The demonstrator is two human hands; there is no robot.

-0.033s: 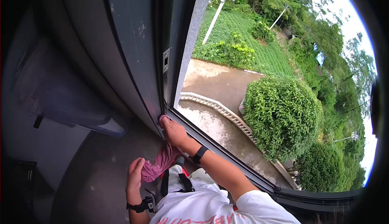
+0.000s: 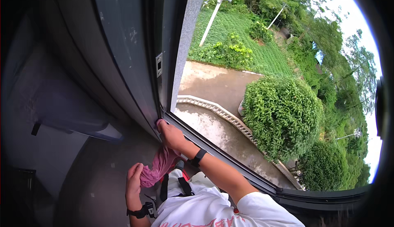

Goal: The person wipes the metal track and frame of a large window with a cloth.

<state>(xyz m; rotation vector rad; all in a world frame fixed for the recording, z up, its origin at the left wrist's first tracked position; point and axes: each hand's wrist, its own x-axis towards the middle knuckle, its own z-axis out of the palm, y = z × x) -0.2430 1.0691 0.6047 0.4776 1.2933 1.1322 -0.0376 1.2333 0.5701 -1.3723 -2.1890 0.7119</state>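
A pink cloth (image 2: 155,170) stretches between my two hands. Low in the view, my left hand (image 2: 133,182) is closed around its bunched lower end. My right hand (image 2: 172,136) presses the other end into the corner where the dark upright frame (image 2: 141,69) meets the window's lower track (image 2: 223,147). A bit of cloth shows past the right fingertips, which are partly hidden. Above that hand, a metal latch plate (image 2: 159,65) is set in the upright.
The window is open on my right, over a wet paved yard (image 2: 205,120) with a pale balustrade (image 2: 221,111) and a round leafy tree (image 2: 283,116). A grey floor (image 2: 102,165) lies to the left, beside a pale piece (image 2: 53,153) in shadow.
The whole view has shifted slightly, so the frame and yard sit a little further left. Both hands keep their hold on the cloth, the right one still at the corner.
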